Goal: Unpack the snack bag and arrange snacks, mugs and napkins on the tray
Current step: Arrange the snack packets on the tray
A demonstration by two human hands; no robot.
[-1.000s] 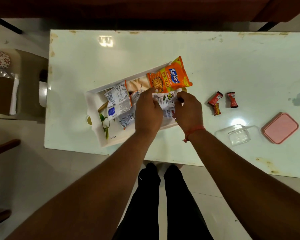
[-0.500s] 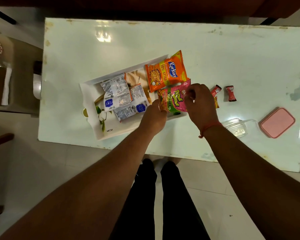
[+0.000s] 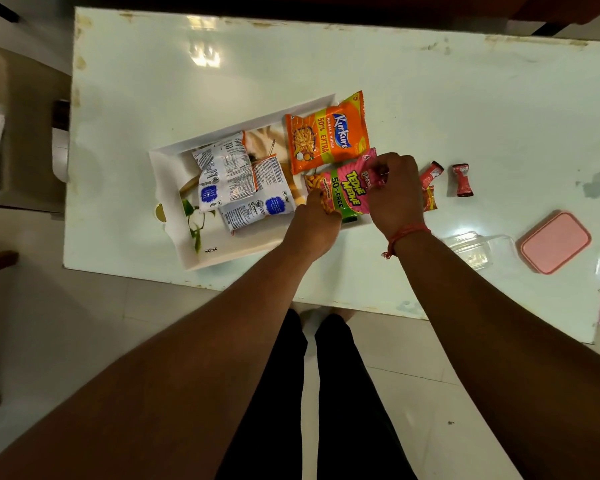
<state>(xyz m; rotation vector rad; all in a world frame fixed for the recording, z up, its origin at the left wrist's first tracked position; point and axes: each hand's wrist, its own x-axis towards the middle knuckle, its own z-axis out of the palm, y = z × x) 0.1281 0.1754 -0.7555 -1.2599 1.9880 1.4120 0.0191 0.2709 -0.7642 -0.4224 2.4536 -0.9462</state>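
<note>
A white tray (image 3: 168, 174) lies on the pale table (image 3: 243, 67). Two white snack packets (image 3: 224, 169) (image 3: 257, 206) lie face down in its middle. An orange Kurkure packet (image 3: 326, 135) rests over the tray's far right corner. Just below it is a pink Tedhe Medhe packet (image 3: 349, 190), lying face up at the tray's right end. My left hand (image 3: 314, 223) grips its near left corner and my right hand (image 3: 394, 195) pinches its far right corner.
Small red candies (image 3: 430, 174) (image 3: 462, 180) lie on the table right of my right hand. A clear container (image 3: 473, 247) and a pink lid (image 3: 555, 242) sit near the right front edge. Cardboard boxes (image 3: 18, 133) stand on the floor at left.
The packet in my hands showed its white back a second ago; it has been turned over, shows its pink front, and now sits at the tray's right end. The view shifted slightly.
</note>
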